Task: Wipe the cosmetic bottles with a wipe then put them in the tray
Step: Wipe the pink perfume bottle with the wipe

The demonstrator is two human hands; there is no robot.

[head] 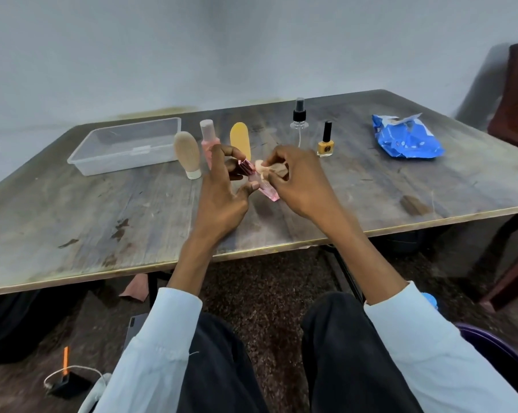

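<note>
Right up close, 2 pale blue sleeves [162, 338] and dark trousers fill the bottom of the view, with brown carpet [263, 290] between the knees. Down at the left, a small black object with an orange stick and a white cord [65, 380] sits on the floor; too blurred to identify.

Over the front edge of the worktop [102, 222] now: the left hand [222, 192] grips a slim pink bottle [268, 192], fingers curled round its shiny pink cap end, thumb pressed against the body. It's tilted, base pointing toward the camera, and held above the wood. The right hand [299, 183] pinches a crumpled wipe [263, 168] against the bottle just below the cap. Most of that wipe is buried under the fingers, so only a pale bunched bit shows.

Behind the hands, a row on the worktop: a beige tube [187, 155] standing on its white cap, a pink bottle [209, 138] partly hidden by the left hand, a yellow tube [240, 138] with its lower part covered, a clear spray bottle [299, 122] with a black pump, and yellow nail polish [325, 143]. Well off to the right lies a torn-open blue wipes packet [406, 138].

Far left, the clear plastic tray [85, 162] sits near the back edge. A dark red chair [517, 93] is cut off at the right border.
</note>
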